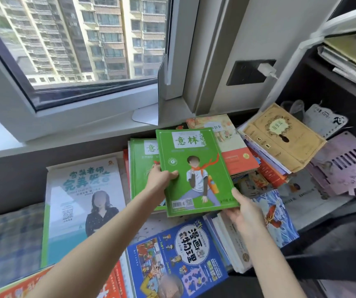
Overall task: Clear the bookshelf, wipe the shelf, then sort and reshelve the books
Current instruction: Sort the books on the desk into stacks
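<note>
Mostly covered beneath: matching copy (pixel 142 168). Fingers concealed under green magazine (pixel 196 171), pinched at left edge by left hand (pixel 161 179), at lower-right corner by right hand (pixel 246 209), over heaped books (pixel 179 254) below window (pixel 76 39)

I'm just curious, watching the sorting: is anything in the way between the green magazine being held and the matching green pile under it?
Nothing visible stands in the way. The green magazine, gripped by the left hand and right hand, overlaps the pile of green magazines, whose visible top cover carries nothing else.
</note>
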`<action>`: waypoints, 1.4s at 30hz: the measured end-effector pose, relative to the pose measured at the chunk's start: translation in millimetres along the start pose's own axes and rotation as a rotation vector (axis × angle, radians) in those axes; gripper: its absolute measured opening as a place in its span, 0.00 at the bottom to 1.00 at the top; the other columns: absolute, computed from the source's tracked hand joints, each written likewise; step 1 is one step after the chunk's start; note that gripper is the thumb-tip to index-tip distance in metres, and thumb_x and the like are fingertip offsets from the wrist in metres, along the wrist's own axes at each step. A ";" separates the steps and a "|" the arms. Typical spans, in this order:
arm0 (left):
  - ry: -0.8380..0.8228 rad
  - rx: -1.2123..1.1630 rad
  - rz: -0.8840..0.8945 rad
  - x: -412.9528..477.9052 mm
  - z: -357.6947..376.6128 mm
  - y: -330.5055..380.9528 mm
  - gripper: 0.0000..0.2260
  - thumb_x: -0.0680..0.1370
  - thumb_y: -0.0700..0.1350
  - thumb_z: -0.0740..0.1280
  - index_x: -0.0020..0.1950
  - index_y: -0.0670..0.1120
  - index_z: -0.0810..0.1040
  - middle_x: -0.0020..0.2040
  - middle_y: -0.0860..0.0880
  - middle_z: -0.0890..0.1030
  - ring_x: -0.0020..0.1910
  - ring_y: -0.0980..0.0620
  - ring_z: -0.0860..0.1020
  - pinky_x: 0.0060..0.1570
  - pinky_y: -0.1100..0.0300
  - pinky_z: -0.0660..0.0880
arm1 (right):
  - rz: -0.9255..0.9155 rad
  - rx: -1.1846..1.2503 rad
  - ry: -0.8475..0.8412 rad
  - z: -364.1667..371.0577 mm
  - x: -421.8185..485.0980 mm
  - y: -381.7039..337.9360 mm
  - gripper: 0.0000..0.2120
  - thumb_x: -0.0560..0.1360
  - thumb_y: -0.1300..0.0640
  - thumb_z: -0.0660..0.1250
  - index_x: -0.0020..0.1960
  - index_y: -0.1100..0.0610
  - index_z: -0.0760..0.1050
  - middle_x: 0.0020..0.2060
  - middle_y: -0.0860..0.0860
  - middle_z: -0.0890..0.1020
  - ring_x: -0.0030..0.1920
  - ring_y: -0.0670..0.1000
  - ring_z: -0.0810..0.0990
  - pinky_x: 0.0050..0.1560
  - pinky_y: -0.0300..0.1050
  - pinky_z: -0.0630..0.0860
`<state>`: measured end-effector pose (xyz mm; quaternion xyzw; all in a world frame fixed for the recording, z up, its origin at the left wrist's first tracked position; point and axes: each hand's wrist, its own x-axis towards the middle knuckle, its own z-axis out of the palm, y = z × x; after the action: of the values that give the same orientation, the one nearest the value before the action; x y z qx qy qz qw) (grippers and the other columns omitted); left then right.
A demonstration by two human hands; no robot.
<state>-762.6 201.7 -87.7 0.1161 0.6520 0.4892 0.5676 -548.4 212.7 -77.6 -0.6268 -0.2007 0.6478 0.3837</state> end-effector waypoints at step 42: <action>0.132 -0.130 0.021 -48.0 -168.3 -63.9 0.16 0.74 0.29 0.66 0.59 0.42 0.71 0.50 0.41 0.81 0.43 0.45 0.81 0.36 0.54 0.81 | -0.252 -0.937 -0.301 103.7 -27.9 99.2 0.20 0.67 0.64 0.74 0.57 0.57 0.74 0.50 0.51 0.81 0.49 0.54 0.81 0.53 0.53 0.79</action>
<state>-864.7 51.0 -127.6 0.0531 0.6536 0.5432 0.5244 -675.2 152.7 -118.9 -0.6024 -0.5968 0.5199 0.1031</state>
